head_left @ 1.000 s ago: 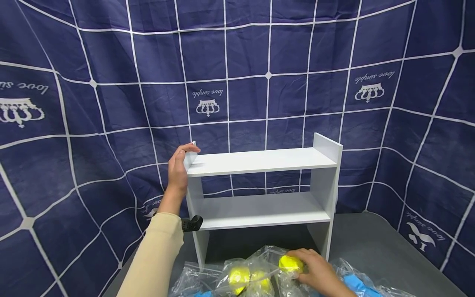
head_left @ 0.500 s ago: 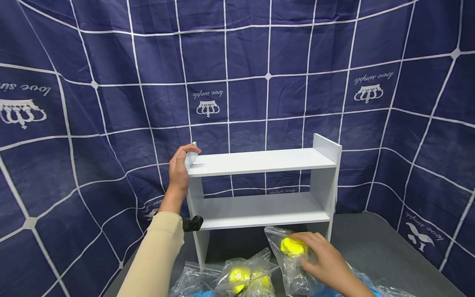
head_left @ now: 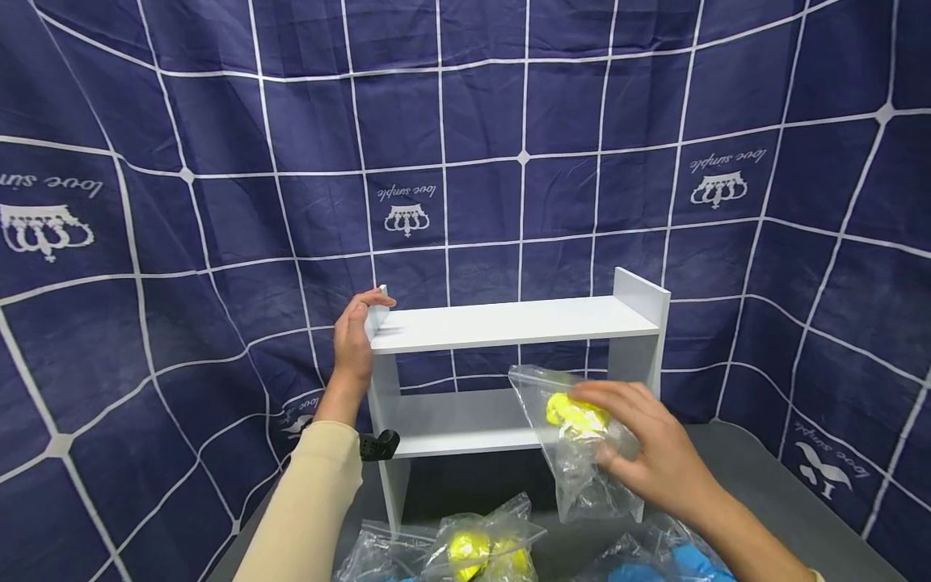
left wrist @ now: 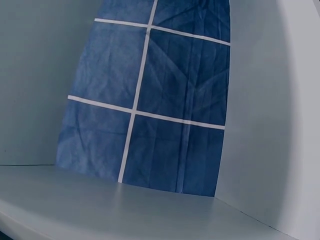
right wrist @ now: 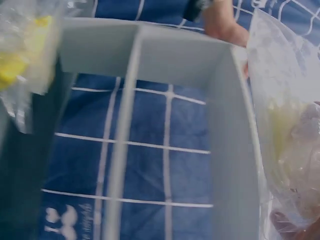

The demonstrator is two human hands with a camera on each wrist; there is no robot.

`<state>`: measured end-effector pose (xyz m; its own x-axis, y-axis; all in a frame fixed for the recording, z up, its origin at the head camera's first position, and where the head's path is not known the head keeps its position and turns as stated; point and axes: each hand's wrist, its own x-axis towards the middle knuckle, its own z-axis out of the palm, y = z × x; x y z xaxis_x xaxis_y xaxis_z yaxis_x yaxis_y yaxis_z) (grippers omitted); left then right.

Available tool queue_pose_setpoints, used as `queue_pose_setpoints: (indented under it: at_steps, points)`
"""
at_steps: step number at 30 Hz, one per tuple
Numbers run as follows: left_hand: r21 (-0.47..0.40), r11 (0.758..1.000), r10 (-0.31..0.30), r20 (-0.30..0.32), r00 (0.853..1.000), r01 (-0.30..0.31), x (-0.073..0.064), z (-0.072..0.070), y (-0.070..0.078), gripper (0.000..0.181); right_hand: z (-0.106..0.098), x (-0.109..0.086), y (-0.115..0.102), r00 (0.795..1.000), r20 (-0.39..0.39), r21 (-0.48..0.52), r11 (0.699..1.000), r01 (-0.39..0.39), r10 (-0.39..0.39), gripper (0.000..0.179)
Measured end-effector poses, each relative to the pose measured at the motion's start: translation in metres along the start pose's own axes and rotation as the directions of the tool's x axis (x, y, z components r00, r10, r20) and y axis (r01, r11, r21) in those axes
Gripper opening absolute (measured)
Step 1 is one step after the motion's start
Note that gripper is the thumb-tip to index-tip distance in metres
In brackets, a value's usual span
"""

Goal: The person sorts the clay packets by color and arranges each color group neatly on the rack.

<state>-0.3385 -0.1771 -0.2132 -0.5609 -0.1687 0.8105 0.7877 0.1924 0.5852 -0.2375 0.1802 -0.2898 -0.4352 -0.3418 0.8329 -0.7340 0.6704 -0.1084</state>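
Observation:
My left hand [head_left: 355, 335] grips the upper left side panel of a white two-tier shelf [head_left: 509, 323], fingers over its top edge. My right hand [head_left: 650, 440] pinches a clear zip bag [head_left: 582, 477] with a yellow lump [head_left: 575, 414] inside, kind unclear, and holds it raised in front of the shelf's right half, apart from the boards. In the right wrist view the held bag [right wrist: 285, 125] is blurred at the right edge, beside the shelf. Only the shelf's inside walls and board [left wrist: 120, 210] show in the left wrist view; the hand is out of sight there.
Another clear bag with yellow contents [head_left: 469, 554] lies on the dark grey surface [head_left: 756, 477] in front of the shelf. Bags with blue contents [head_left: 698, 562] lie at the lower right, partly cut off. A navy gridded cloth [head_left: 480, 105] hangs behind and at the sides.
My right hand has lifted the bag with the yellow lump from the pile, up to about the middle board's height. The left hand has stayed on the panel.

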Motion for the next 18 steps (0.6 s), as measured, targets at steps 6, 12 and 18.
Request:
queue_pose_setpoints:
  at_steps: [6,12,18]
  points:
    - [0.004,1.000,-0.001,-0.010,1.000,0.001,0.001,-0.001,-0.002,0.041,-0.021,0.049,0.009,0.996,-0.080,0.030,0.999,0.039,-0.037,0.065]
    - [-0.011,1.000,0.005,-0.004,1.000,-0.005,0.001,-0.001,-0.003,0.041,-0.029,0.095,0.033,0.993,-0.116,0.002,1.000,-0.012,0.012,0.056]
    - [0.013,1.000,0.000,-0.016,1.000,0.000,0.001,0.000,-0.004,0.042,-0.022,0.121,0.056,0.976,-0.012,-0.030,0.975,-0.219,0.219,0.052]
